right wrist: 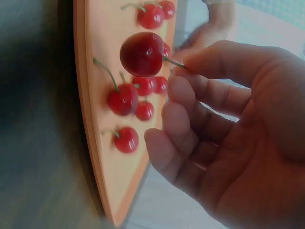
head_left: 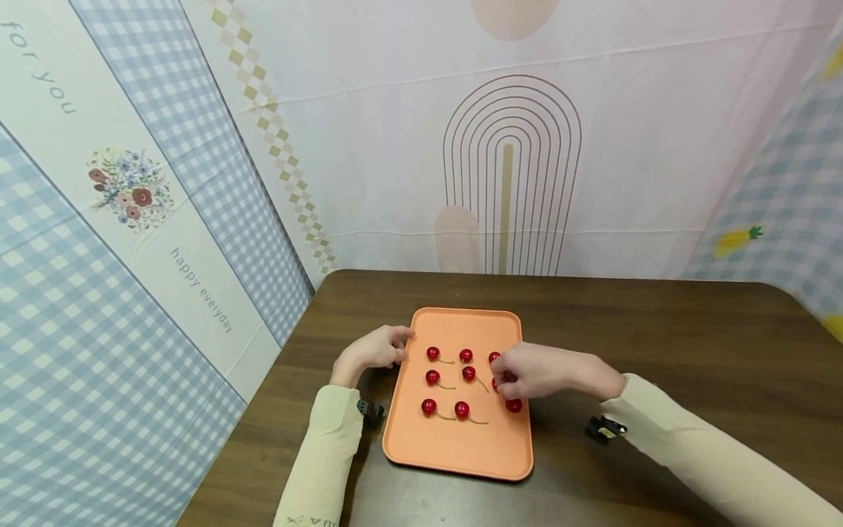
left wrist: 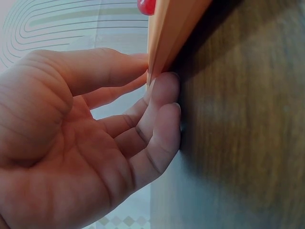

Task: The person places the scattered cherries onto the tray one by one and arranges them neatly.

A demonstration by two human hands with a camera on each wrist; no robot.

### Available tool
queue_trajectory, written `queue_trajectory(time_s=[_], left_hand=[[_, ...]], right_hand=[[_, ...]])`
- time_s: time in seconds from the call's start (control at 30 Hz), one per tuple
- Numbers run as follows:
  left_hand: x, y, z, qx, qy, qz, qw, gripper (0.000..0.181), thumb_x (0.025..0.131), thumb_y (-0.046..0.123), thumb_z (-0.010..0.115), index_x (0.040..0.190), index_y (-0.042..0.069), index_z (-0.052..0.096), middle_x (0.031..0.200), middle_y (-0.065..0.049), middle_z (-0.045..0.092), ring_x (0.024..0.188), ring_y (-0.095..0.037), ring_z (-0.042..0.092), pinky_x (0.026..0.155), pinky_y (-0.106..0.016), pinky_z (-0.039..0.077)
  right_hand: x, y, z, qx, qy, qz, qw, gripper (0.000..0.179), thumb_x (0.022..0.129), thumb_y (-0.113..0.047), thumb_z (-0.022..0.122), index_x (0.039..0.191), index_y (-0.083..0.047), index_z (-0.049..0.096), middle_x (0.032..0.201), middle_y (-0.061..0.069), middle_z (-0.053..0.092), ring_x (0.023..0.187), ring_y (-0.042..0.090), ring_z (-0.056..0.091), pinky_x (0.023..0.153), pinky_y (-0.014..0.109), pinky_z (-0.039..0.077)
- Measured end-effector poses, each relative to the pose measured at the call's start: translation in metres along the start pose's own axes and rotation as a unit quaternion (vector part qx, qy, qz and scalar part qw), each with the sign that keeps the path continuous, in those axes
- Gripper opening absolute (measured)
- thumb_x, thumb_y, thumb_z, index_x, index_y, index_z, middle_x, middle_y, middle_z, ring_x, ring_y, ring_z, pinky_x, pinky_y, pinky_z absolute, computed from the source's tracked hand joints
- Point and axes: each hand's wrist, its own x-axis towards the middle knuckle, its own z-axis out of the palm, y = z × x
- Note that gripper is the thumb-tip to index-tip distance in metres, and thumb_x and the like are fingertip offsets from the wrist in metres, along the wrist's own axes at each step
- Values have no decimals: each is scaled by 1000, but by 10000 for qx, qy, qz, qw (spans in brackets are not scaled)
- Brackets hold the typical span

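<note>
My right hand (head_left: 536, 369) pinches a red cherry (right wrist: 141, 54) by its green stem between thumb and fingertips; the fruit hangs over the right side of an orange tray (head_left: 454, 457). Nearby on the tray sit other stemmed cherries, among them one (right wrist: 122, 99) beneath the held one and another (right wrist: 126, 140) farther along; in the head view the hand partly covers that column. At the tray's left edge, my left hand (left wrist: 100, 129) grips the rim, its thumb at the top and its curled fingers against the outer side, close to the tabletop.
The tray lies on a dark brown wooden table (head_left: 645, 322). Cherries in loose rows include a left one (head_left: 432, 353), a middle one (head_left: 469, 373) and a front one (head_left: 462, 410). Patterned cloths (head_left: 369, 146) hang behind and to the left. Each wrist wears a small black device (head_left: 602, 430).
</note>
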Motion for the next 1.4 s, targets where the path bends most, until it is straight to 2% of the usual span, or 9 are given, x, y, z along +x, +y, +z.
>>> queue_trajectory(time_s=[0.2,0.43,0.67,0.87,0.97,1.1,1.27,1.4], left_hand=[[0,1,0,23,1,-14,10000,51,95,4,55,145,9,48,95,-10,64,66,-15,52,58,-25,43],[-1,-1,1,15,38,-39,10000,51,94,3,55,145,8,48,95,-10,65,66,-15,53,58,-26,44],[2,5,2,0,38,-1,10000,51,94,4,56,144,8,49,96,-10,64,66,-15,53,58,-26,44],[5,8,4,-3,-29,40,10000,51,94,3,56,144,8,49,96,-10,64,66,-15,53,58,-26,44],[6,8,4,-26,-63,64,10000,50,95,6,56,144,8,49,94,-9,64,68,-15,54,59,-26,45],[5,3,2,-112,-70,15,9999,48,97,13,57,144,9,49,87,-7,62,72,-15,56,62,-27,47],[-3,-2,-4,-169,-27,-29,9998,47,100,20,55,145,9,48,84,-8,63,73,-18,56,63,-29,48],[-6,2,-13,33,-28,5,10000,47,101,20,53,145,7,47,87,-11,64,75,-21,57,63,-29,47]], right_hand=[[16,-7,12,30,-521,269,9983,23,87,-12,64,67,-21,57,60,-12,46,54,3,43,52,19,33],[31,-12,24,-254,-436,290,9983,30,90,-13,62,62,-20,56,54,-12,44,49,3,41,49,19,30],[33,-17,27,-678,-601,846,9923,31,90,-15,62,60,-22,58,52,-9,47,47,5,44,47,21,33],[29,-15,27,-746,-636,1052,9896,33,91,-18,64,59,-21,58,51,-8,47,47,6,44,47,22,32],[26,-12,25,-660,-488,974,9919,31,92,-20,64,62,-23,60,52,-9,47,46,5,45,47,21,33],[17,-7,19,-555,-35,643,9964,28,93,-20,63,65,-23,58,56,-10,45,49,5,42,48,21,32],[-2,6,5,-461,516,398,9968,24,93,-17,62,70,-22,57,61,-11,44,53,2,40,50,20,32],[-22,25,-7,-383,870,404,9946,19,93,-17,62,75,-21,59,62,-12,44,53,0,39,51,19,34]])
